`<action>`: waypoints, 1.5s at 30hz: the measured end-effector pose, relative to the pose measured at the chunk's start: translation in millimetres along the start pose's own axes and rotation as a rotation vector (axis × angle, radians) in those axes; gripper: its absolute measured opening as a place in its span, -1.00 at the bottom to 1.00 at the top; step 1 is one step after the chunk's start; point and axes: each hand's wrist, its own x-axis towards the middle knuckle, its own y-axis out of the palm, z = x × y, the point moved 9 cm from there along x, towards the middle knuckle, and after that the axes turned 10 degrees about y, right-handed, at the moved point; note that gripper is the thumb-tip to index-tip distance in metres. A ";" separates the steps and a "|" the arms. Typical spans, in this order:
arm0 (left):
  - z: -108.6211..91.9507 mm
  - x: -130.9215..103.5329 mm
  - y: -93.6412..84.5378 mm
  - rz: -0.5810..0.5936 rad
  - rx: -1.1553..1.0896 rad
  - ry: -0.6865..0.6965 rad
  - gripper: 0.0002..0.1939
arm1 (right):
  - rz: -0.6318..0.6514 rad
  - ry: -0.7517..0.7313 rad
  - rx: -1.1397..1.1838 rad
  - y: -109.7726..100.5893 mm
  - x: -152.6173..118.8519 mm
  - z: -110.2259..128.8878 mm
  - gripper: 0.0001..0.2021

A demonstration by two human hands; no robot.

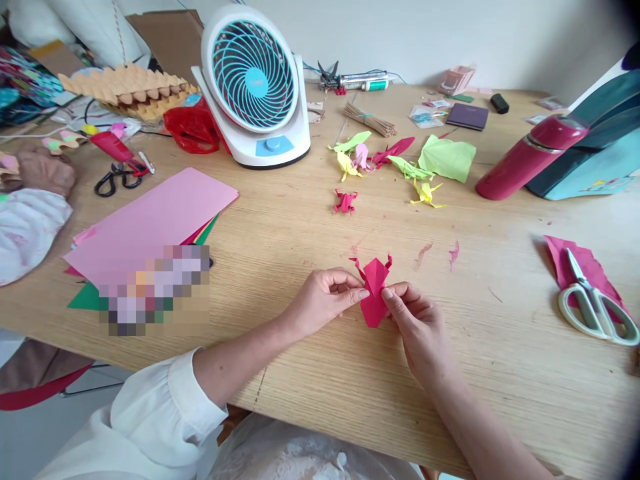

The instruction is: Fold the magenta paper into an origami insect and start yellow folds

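Observation:
Between my two hands is a dark pink origami figure (375,293), partly folded, with two thin bent limbs sticking up at its far end. My left hand (333,297) pinches its left edge between thumb and fingers. On the opposite edge, the thumb and fingers of my right hand (417,317) grip the paper. The figure's near end is a broad flat point facing me. Farther back on the table sits a finished-looking red origami frog (345,201), touched by neither hand.
Behind the frog lie yellow origami cranes (425,193) and a green paper sheet (447,158). White-handled scissors (597,313) rest on pink paper at right, near a red flask (533,157). A fan (257,83) and pink paper stack (160,207) stand left; another person's hand (47,170) is beyond.

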 end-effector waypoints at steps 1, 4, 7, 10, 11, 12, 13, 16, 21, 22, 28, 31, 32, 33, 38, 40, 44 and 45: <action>1.4 -0.1 -0.1 -0.002 -0.018 -0.008 -0.72 | 0.014 0.003 0.010 1.9 -0.2 0.2 -0.74; 5.2 -0.8 3.9 0.020 -0.124 -0.041 -0.69 | 0.048 0.056 0.081 5.9 -0.1 -1.2 -0.74; 8.9 -1.6 9.7 0.045 -0.260 -0.097 -0.67 | 0.060 0.101 0.127 6.9 0.2 -1.5 -0.73; 12.7 -2.7 14.9 0.072 -0.368 -0.153 -0.66 | 0.087 0.117 0.107 8.8 1.0 -1.9 -0.72; 14.5 -3.2 16.0 0.078 -0.388 -0.172 -0.66 | 0.085 0.119 0.101 8.5 1.5 -2.6 -0.73; 16.6 -3.8 16.5 0.080 -0.401 -0.191 -0.66 | 0.072 0.115 0.096 7.4 2.2 -3.3 -0.73; 19.0 -4.6 16.7 0.078 -0.409 -0.209 -0.66 | 0.054 0.105 0.090 5.8 2.9 -3.8 -0.73; 25.1 -6.1 15.6 0.056 -0.425 -0.239 -0.66 | 0.007 0.041 0.045 1.6 4.0 -2.5 -0.74; 25.7 -5.3 13.8 0.023 -0.405 -0.212 -0.67 | -0.088 -0.141 -0.278 -3.3 -2.0 13.1 -0.83; 24.7 -4.8 12.6 0.012 -0.389 -0.201 -0.67 | -0.102 -0.181 -0.369 -2.5 -4.1 17.7 -0.84; 23.9 -5.5 8.4 -0.026 -0.346 -0.220 -0.62 | -0.047 -0.360 -0.636 13.1 -14.9 32.6 -0.75; 27.6 -7.8 9.5 -0.004 -0.362 -0.286 -0.61 | -0.057 -0.441 -0.717 16.9 -18.2 34.5 -0.71; 28.2 -8.3 10.1 0.011 -0.366 -0.302 -0.62 | -0.063 -0.470 -0.745 18.0 -19.4 35.3 -0.70; 28.2 -8.6 11.0 0.030 -0.372 -0.313 -0.62 | -0.073 -0.502 -0.774 19.1 -20.8 36.7 -0.69; 25.6 -9.1 13.0 0.105 -0.388 -0.324 -0.63 | -0.101 -0.587 -0.876 24.7 -26.7 42.1 -0.66; 24.7 -8.7 12.1 0.111 -0.383 -0.321 -0.64 | -0.088 -0.567 -0.860 25.3 -26.7 41.6 -0.65; 18.9 -3.8 8.6 0.112 -0.369 -0.263 -0.64 | -0.089 -0.549 -0.832 23.3 -26.5 41.2 -0.66; 17.0 -2.0 7.1 0.106 -0.362 -0.244 -0.63 | -0.097 -0.553 -0.830 22.2 -26.5 41.7 -0.67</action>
